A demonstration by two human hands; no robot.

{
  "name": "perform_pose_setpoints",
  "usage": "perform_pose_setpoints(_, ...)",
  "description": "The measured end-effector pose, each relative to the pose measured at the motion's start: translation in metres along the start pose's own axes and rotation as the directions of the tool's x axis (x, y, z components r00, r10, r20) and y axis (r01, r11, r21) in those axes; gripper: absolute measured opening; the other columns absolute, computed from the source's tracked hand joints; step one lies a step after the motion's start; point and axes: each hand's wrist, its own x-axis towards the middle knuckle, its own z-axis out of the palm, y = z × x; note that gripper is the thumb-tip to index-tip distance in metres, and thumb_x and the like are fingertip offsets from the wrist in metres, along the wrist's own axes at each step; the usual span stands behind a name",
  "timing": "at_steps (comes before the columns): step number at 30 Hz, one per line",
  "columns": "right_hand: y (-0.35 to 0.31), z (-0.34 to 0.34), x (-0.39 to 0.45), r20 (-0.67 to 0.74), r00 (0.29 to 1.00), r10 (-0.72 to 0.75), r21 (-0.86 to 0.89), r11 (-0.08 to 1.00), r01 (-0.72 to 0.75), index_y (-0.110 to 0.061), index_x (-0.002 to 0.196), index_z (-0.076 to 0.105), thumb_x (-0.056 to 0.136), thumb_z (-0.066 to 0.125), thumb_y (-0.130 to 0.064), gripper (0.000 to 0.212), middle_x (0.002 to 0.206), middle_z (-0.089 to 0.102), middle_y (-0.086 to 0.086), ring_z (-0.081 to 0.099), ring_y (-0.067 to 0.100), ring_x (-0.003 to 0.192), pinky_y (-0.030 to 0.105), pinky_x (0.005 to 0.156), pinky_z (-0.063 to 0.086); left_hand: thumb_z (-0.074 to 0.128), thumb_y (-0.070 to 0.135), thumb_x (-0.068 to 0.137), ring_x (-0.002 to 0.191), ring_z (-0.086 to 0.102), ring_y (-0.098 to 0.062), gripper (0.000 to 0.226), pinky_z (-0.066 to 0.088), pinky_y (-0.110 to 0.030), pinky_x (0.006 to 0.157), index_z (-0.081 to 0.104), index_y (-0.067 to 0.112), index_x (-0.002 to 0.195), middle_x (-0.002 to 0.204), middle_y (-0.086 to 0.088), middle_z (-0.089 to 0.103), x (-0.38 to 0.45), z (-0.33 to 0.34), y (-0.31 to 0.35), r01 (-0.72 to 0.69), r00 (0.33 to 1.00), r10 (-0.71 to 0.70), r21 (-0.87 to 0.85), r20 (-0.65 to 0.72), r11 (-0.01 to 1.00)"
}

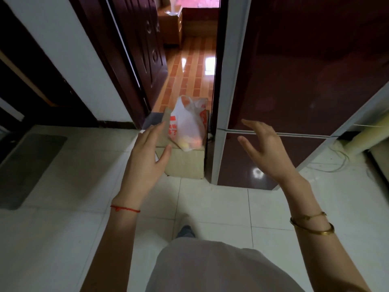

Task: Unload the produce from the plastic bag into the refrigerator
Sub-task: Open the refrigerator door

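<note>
A white plastic bag [187, 125] with red print stands in an open cardboard box [185, 163] on the floor, left of the refrigerator [294, 81]. Yellow and orange produce shows through the bag's bottom. The dark red refrigerator has both its doors closed. My left hand [147, 150] is raised in front of the box, fingers straight, holding nothing. My right hand [263, 148] hovers before the refrigerator's lower door, fingers spread and empty. Neither hand touches the bag.
A dark wooden door [136, 49] stands open behind the box, leading to a room with orange tiles. A grey mat [27, 165] lies on the white tiled floor at the left. Loose cables [336, 161] trail on the floor right of the refrigerator.
</note>
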Motion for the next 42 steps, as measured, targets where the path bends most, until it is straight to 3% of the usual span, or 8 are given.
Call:
perform_pose_setpoints(2, -0.009, 0.013, 0.023, -0.005, 1.0, 0.024, 0.009, 1.0, -0.024, -0.015, 0.14, 0.048, 0.097, 0.055, -0.036, 0.049, 0.138, 0.054, 0.005, 0.046, 0.021, 0.13, 0.023, 0.104, 0.031, 0.057, 0.021, 0.097, 0.126, 0.037, 0.0, 0.05, 0.025, -0.001, 0.096, 0.041, 0.022, 0.145, 0.14, 0.007, 0.047, 0.029, -0.004, -0.017, -0.037, 0.999, 0.037, -0.006, 0.021, 0.999)
perform_pose_setpoints(7, -0.03, 0.044, 0.065, -0.045, 0.997, 0.068, 0.022, 0.997, -0.067, -0.015, 0.14, 0.048, 0.097, 0.055, -0.034, 0.048, 0.137, 0.055, 0.005, 0.046, 0.021, 0.13, 0.023, 0.104, 0.032, 0.057, 0.023, 0.096, 0.123, 0.036, 0.002, 0.053, 0.025, 0.0, 0.091, 0.039, 0.023, 0.146, 0.137, 0.012, 0.045, 0.086, -0.013, -0.053, -0.083, 0.992, 0.086, -0.033, 0.087, 0.996)
perform_pose_setpoints(11, -0.041, 0.058, 0.079, -0.072, 0.991, 0.11, 0.02, 0.994, -0.109, -0.015, 0.139, 0.049, 0.097, 0.056, -0.034, 0.047, 0.136, 0.055, 0.005, 0.047, 0.02, 0.129, 0.024, 0.104, 0.034, 0.058, 0.022, 0.096, 0.12, 0.036, 0.004, 0.053, 0.027, 0.001, 0.087, 0.039, 0.021, 0.146, 0.142, 0.002, 0.049, 0.113, -0.013, -0.072, -0.115, 0.983, 0.121, -0.05, 0.142, 0.992)
perform_pose_setpoints(18, -0.047, 0.062, 0.099, -0.133, 0.979, 0.154, 0.01, 0.988, -0.154, -0.017, 0.14, 0.048, 0.097, 0.056, -0.034, 0.048, 0.139, 0.053, 0.003, 0.044, 0.018, 0.132, 0.032, 0.109, 0.038, 0.056, 0.031, 0.096, 0.129, 0.046, -0.011, 0.056, 0.046, -0.029, 0.099, 0.035, 0.024, 0.148, 0.145, 0.004, 0.045, 0.152, 0.001, -0.091, -0.126, 0.968, 0.146, -0.104, 0.206, 0.987)
perform_pose_setpoints(23, -0.05, 0.047, 0.119, -0.227, 0.969, 0.098, -0.085, 0.989, -0.12, -0.014, 0.141, 0.046, 0.097, 0.054, -0.031, 0.047, 0.141, 0.05, 0.005, 0.04, 0.019, 0.135, 0.037, 0.112, 0.036, 0.057, 0.027, 0.095, 0.125, 0.047, -0.008, 0.057, 0.042, -0.022, 0.096, 0.037, 0.021, 0.148, 0.145, 0.0, 0.048, 0.178, 0.012, -0.083, -0.192, 0.956, 0.217, -0.138, 0.199, 0.972)
perform_pose_setpoints(27, -0.053, 0.026, 0.144, -0.359, 0.933, 0.004, -0.166, 0.984, -0.068, -0.009, 0.14, 0.047, 0.097, 0.057, -0.026, 0.047, 0.142, 0.048, 0.007, 0.037, 0.023, 0.137, 0.039, 0.116, 0.032, 0.058, 0.025, 0.095, 0.133, 0.045, -0.016, 0.053, 0.043, -0.035, 0.107, 0.04, 0.02, 0.144, 0.145, -0.001, 0.049, 0.204, 0.028, -0.063, -0.215, 0.94, 0.265, -0.23, 0.213, 0.949)
perform_pose_setpoints(35, -0.058, -0.021, 0.199, -0.483, 0.862, -0.153, -0.334, 0.942, -0.02, -0.008, 0.143, 0.042, 0.098, 0.052, -0.026, 0.05, 0.152, 0.036, 0.012, 0.027, 0.029, 0.145, 0.042, 0.119, 0.026, 0.057, 0.028, 0.096, 0.141, 0.035, -0.017, 0.062, 0.031, -0.032, 0.115, 0.029, 0.019, 0.151, 0.155, -0.001, 0.036, 0.265, 0.082, -0.016, -0.202, 0.906, 0.306, -0.336, 0.292, 0.92)
perform_pose_setpoints(42, -0.057, -0.047, 0.239, -0.525, 0.824, -0.212, -0.426, 0.904, -0.04, -0.01, 0.15, 0.031, 0.098, 0.052, -0.025, 0.058, 0.159, 0.022, 0.012, 0.015, 0.029, 0.15, 0.045, 0.121, 0.021, 0.058, 0.033, 0.096, 0.139, 0.039, -0.021, 0.07, 0.029, -0.019, 0.104, 0.023, 0.014, 0.153, 0.157, -0.007, 0.032, 0.302, 0.125, 0.017, -0.199, 0.901, 0.314, -0.358, 0.299, 0.912)
